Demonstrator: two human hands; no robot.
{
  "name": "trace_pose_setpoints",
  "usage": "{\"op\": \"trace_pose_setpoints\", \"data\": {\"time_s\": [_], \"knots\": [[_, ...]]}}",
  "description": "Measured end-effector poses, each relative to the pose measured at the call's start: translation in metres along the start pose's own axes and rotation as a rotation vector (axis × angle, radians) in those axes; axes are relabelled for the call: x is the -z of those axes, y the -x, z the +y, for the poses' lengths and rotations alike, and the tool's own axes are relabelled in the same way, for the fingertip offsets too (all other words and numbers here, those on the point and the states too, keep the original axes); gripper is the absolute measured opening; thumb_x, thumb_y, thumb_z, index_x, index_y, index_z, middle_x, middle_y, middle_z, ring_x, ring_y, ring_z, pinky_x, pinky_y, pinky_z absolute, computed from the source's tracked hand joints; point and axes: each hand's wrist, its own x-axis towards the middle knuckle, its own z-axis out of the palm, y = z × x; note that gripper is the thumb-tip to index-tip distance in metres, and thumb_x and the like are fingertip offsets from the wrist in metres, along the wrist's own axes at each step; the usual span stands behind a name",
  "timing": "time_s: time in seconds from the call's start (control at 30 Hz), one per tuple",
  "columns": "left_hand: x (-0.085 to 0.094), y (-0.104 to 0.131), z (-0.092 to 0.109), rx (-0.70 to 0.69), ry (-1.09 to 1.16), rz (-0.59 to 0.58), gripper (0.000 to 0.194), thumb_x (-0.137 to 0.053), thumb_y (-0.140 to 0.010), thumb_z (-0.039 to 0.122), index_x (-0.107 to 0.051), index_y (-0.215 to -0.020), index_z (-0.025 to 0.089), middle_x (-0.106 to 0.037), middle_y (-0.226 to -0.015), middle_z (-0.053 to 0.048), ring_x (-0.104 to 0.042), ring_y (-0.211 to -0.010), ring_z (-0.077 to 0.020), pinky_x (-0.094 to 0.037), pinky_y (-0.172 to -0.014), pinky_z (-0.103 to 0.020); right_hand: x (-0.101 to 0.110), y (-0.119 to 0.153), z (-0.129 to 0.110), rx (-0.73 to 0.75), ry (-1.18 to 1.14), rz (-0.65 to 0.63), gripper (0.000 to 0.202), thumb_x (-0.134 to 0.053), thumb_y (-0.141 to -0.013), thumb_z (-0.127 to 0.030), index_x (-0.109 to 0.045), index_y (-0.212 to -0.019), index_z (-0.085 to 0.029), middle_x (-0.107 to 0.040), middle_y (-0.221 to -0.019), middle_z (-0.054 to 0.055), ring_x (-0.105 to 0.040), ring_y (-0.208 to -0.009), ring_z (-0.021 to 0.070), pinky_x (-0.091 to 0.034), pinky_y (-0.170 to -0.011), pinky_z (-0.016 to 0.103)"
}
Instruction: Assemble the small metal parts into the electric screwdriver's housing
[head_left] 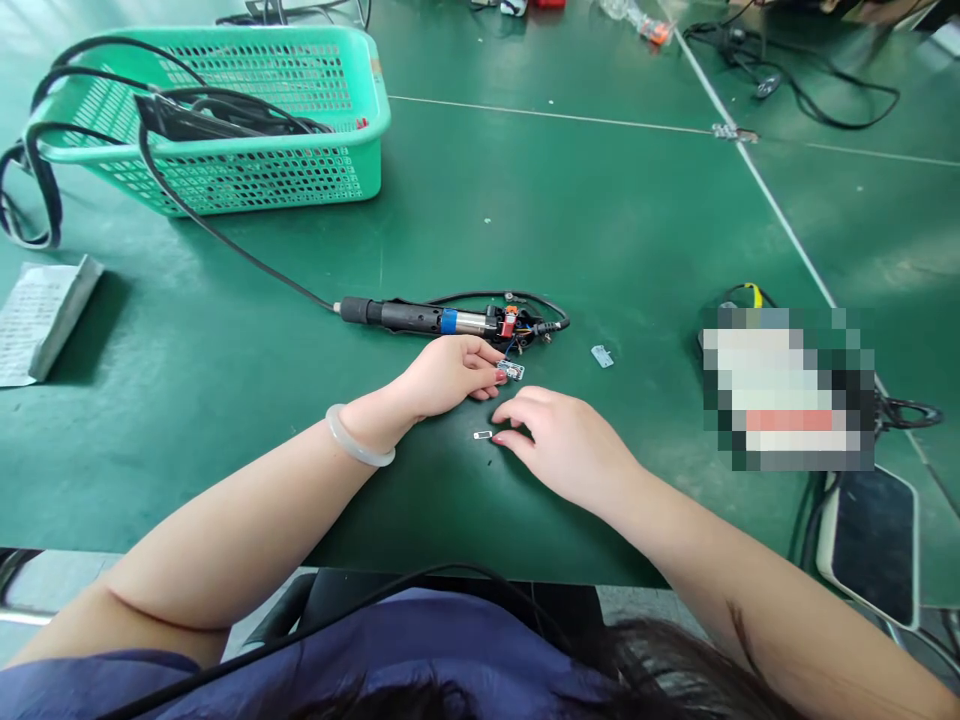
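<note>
My left hand point(450, 372) rests on the green table point(585, 210), its fingertips pinching a small circuit board point(511, 370) with thin wires. Just beyond it lies a black electric tool point(427, 317) with a blue band and an opened, wired end point(517, 325). My right hand point(562, 440) lies palm down, fingers curled, fingertips touching the table beside a tiny white part point(482, 435). A small grey metal piece point(601, 355) lies apart to the right.
A green plastic basket point(225, 120) with black cables stands at the back left. A grey paper packet point(45, 315) lies at the left edge. A blurred object point(787, 390) and a dark phone-like device point(874, 545) sit at the right; cables point(810, 85) lie far right.
</note>
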Motion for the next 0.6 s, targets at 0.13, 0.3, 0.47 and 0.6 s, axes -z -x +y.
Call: {"op": "trace_pose_setpoints", "data": {"time_s": [0.13, 0.3, 0.47, 0.6], "knots": [[0.000, -0.001, -0.001, -0.008, -0.016, -0.012, 0.019, -0.071, -0.076, 0.020, -0.064, -0.091, 0.011, -0.070, -0.069, -0.004, -0.063, -0.061, -0.0106, -0.052, -0.062, -0.024, -0.017, -0.007, 0.001, 0.010, -0.011, 0.024, 0.006, -0.063, -0.086, -0.022, -0.067, -0.082, -0.019, -0.063, -0.085, 0.000, -0.058, -0.075, 0.0143, -0.039, -0.065, 0.026], [0.000, -0.001, 0.000, 0.003, 0.000, -0.014, 0.015, -0.068, -0.077, 0.017, -0.064, -0.091, 0.011, -0.071, -0.072, -0.004, -0.064, -0.061, -0.0099, -0.053, -0.063, -0.024, -0.024, -0.004, 0.005, 0.226, 0.205, 0.152, 0.015, -0.057, -0.089, -0.019, -0.064, -0.076, -0.015, -0.060, -0.077, 0.002, -0.053, -0.070, 0.0147, -0.036, -0.061, 0.028], [0.000, 0.001, 0.002, 0.014, -0.032, -0.006, 0.016, -0.067, -0.078, 0.016, -0.063, -0.093, 0.011, -0.071, -0.074, -0.005, -0.065, -0.062, -0.0105, -0.053, -0.064, -0.025, -0.024, 0.004, 0.010, 0.430, 0.385, 0.280, 0.029, -0.050, -0.090, -0.014, -0.059, -0.062, -0.017, -0.054, -0.063, 0.001, -0.045, -0.062, 0.0154, -0.029, -0.057, 0.031], [0.000, 0.000, 0.001, -0.004, -0.012, -0.008, 0.018, -0.069, -0.077, 0.018, -0.063, -0.092, 0.011, -0.071, -0.072, -0.004, -0.064, -0.061, -0.0107, -0.053, -0.063, -0.025, -0.023, 0.007, 0.013, 0.391, 0.288, 0.270, 0.022, -0.056, -0.089, -0.018, -0.065, -0.069, -0.018, -0.059, -0.066, 0.001, -0.049, -0.066, 0.0156, -0.032, -0.059, 0.031]]}}
